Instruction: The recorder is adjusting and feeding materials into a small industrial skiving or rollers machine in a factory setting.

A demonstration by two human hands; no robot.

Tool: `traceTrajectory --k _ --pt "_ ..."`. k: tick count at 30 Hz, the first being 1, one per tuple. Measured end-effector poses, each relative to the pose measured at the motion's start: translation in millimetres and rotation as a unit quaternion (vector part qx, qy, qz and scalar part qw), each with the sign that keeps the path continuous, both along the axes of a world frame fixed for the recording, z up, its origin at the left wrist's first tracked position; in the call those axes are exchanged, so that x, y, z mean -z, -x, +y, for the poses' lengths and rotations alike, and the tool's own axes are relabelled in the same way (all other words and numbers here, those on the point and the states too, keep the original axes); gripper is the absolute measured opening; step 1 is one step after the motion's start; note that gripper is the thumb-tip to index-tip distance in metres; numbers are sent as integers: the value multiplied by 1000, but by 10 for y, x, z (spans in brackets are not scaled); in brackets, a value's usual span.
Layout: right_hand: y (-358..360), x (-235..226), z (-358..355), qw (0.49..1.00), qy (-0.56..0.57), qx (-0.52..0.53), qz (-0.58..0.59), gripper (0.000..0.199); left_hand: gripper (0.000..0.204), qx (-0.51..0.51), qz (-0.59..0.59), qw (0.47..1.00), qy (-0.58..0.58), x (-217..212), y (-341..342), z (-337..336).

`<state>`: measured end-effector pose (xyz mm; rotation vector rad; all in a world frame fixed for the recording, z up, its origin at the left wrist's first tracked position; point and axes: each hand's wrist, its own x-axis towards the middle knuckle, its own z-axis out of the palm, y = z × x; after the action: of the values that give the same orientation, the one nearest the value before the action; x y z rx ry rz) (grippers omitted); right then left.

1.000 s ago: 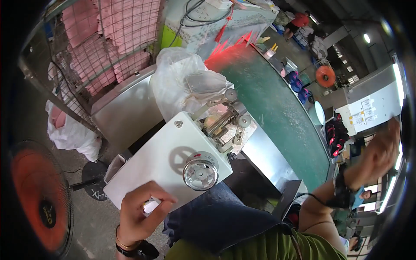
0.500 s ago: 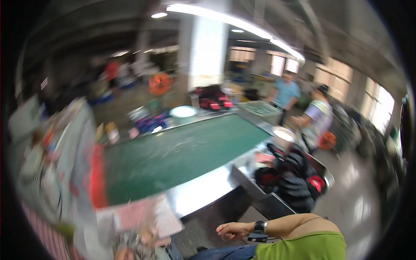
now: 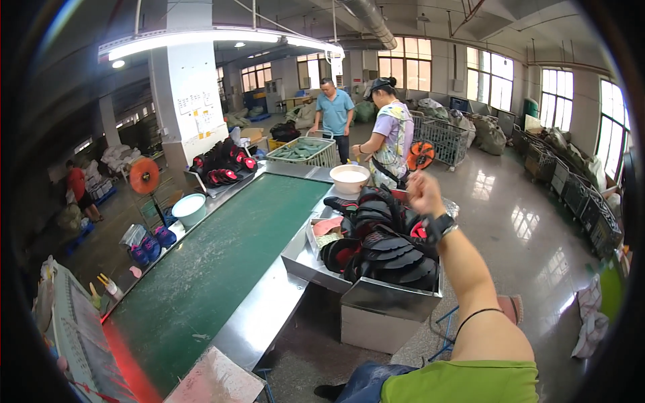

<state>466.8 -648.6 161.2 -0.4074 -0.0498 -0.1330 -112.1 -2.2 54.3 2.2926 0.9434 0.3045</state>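
Note:
My right hand (image 3: pixel 426 193) is raised above the far right side of a metal tray (image 3: pixel 393 299), its fingers curled in a loose fist with nothing visible in them. A dark watch (image 3: pixel 440 227) is on that wrist. Below and left of the hand, the tray holds a heap of black shoe uppers (image 3: pixel 396 258) with red linings, several nested in a row. Pinkish pieces (image 3: pixel 327 226) lie in the tray's left part. A cream bowl (image 3: pixel 349 178) stands just beyond the tray. My left hand is out of view.
A green conveyor belt (image 3: pixel 208 262) with a metal edge runs on the left. More black and red uppers (image 3: pixel 222 164), a pale green basin (image 3: pixel 189 209) and blue shoes (image 3: pixel 151 247) line its far side. Two people stand beyond, near a crate (image 3: pixel 306 151). A stool (image 3: pixel 507 309) is at right.
The view has swung right. My right hand has risen from near my lap to above the tray. My left hand, blurred by the pinkish board earlier, has gone out of view.

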Motion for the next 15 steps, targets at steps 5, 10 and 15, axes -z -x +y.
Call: traceTrajectory --k 5,10,15 --pt "236 -633 -1438 970 79 212 -87 7 53 -18 8 1000 -15 47 -24 29" --pt "429 -1078 -2379 934 147 325 32 9 56 -29 14 999 -19 115 14 53" --pt "464 -1609 -2740 883 239 396 85 15 58 -37 33 998 -36 92 -20 24"
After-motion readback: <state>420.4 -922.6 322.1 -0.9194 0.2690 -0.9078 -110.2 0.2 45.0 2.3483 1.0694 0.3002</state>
